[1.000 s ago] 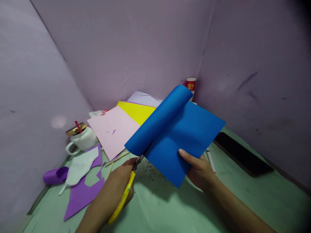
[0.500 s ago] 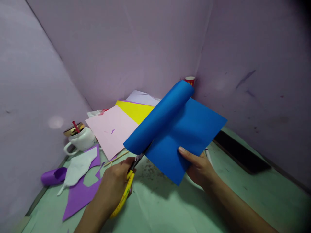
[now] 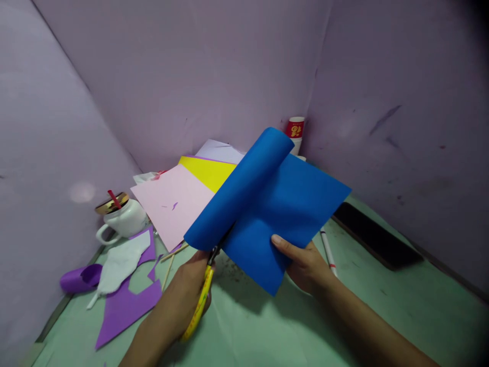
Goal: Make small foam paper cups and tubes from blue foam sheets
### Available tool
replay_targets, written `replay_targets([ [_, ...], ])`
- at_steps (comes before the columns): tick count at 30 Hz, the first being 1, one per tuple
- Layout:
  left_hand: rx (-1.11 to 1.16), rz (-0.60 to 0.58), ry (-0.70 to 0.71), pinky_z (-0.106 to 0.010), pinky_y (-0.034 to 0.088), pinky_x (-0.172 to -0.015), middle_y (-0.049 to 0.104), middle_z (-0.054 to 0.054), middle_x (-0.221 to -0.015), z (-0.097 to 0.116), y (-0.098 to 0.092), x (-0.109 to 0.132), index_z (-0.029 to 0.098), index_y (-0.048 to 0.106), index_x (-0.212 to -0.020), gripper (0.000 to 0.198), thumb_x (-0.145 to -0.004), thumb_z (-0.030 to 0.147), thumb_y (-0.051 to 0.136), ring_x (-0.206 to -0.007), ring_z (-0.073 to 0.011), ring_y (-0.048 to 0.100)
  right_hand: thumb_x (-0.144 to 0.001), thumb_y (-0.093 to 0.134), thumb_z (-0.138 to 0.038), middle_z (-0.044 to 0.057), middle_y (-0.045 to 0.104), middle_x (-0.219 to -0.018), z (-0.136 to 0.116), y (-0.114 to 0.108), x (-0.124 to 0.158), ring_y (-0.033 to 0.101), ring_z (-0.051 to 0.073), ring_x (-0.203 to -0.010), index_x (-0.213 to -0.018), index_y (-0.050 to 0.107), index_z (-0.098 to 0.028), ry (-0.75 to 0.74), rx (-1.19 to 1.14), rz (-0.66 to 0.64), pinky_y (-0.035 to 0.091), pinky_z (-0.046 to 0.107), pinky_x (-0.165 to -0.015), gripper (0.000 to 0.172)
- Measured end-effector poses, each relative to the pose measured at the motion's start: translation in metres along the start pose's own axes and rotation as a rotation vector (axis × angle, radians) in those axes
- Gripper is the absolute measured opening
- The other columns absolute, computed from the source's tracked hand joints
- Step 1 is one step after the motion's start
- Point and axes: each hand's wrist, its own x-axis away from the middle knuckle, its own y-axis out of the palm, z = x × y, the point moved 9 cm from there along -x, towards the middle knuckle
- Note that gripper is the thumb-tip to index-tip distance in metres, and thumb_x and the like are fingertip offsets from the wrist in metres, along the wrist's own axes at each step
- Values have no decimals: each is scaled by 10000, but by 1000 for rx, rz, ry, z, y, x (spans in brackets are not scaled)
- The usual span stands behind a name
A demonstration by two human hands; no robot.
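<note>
The left hand [image 3: 183, 298] was clenched around the yellow scissors [image 3: 199, 308], blades tucked into the blue sheet [image 3: 290, 204] held up at centre frame, one side curling over toward 10 o'clock; the right hand [image 3: 307, 262] pinched that sheet's near edge at 5 o'clock, a pink sheet [image 3: 171, 204] lying flat at its 9 o'clock

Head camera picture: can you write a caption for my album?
The left hand cuts a curling blue paper sheet with yellow-handled scissors while the right hand holds it above the green table.
</note>
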Motion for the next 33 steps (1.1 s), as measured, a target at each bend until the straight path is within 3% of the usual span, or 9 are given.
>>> replay_targets([
  [3, -16, 11, 3, -300, 506, -660, 620, -53, -854, -3, 4, -1, 213, 548, -942, 214, -818, 165, 379, -861, -233, 639, -597, 840, -352, 108, 677, -1201, 1, 0, 0, 624, 365, -1099, -1332, 514, -245, -6, 15, 15, 478, 553, -953, 811],
  [6, -29, 38, 33, -267, 469, -568, 607, -40, -794, -3, 5, -2, 207, 540, -1032, 298, -781, 136, 395, -689, -190, 623, -596, 836, -357, 101, 665, -1223, 1, 0, 0, 617, 367, -1110, -1318, 528, -251, -7, 21, 9, 473, 557, -959, 792],
  [12, -27, 45, 58, -241, 432, -485, 588, 10, -686, -9, 7, -5, 236, 536, -1138, 436, -718, 147, 459, -515, -145, 540, -588, 846, -319, 120, 645, -1252, -2, -1, -2, 612, 368, -1118, -1359, 479, -241, 3, -3, 0, 481, 543, -951, 857],
  [15, -31, 42, 54, -243, 447, -497, 601, 3, -701, -9, 7, -3, 237, 572, -1074, 353, -753, 172, 441, -536, -145, 544, -591, 842, -319, 123, 643, -1253, -2, 1, -2, 615, 371, -1111, -1365, 470, -238, 10, -11, -12, 492, 541, -936, 862],
  [18, -48, 33, 49, -265, 479, -568, 622, -31, -744, -6, 4, 0, 218, 615, -863, 206, -785, 203, 425, -627, -166, 571, -588, 841, -336, 123, 659, -1228, -1, 3, -1, 625, 367, -1095, -1329, 515, -237, 19, 12, -39, 492, 536, -937, 815],
  [21, -63, 23, 31, -268, 486, -587, 614, -40, -695, -9, 3, -1, 210, 596, -711, 200, -800, 233, 419, -647, -178, 577, -594, 838, -356, 122, 679, -1192, 2, 3, -1, 629, 360, -1091, -1277, 567, -229, 21, 47, -53, 485, 530, -949, 746],
  [27, -47, 79, 9, -254, 448, -490, 616, -35, -648, -22, 6, -8, 209, 604, -733, 153, -744, 205, 451, -518, -155, 557, -581, 841, -347, 129, 669, -1209, 7, 3, 0, 630, 370, -1085, -1302, 543, -231, 69, 18, -58, 483, 547, -944, 789],
  [33, 7, 157, -13, -284, 494, -542, 610, -26, -587, -20, 4, -9, 221, 638, -770, 192, -804, 268, 454, -591, -191, 621, -599, 834, -329, 132, 661, -1222, 5, 5, -1, 626, 371, -1091, -1310, 536, -221, 63, -1, -78, 485, 546, -942, 779],
])
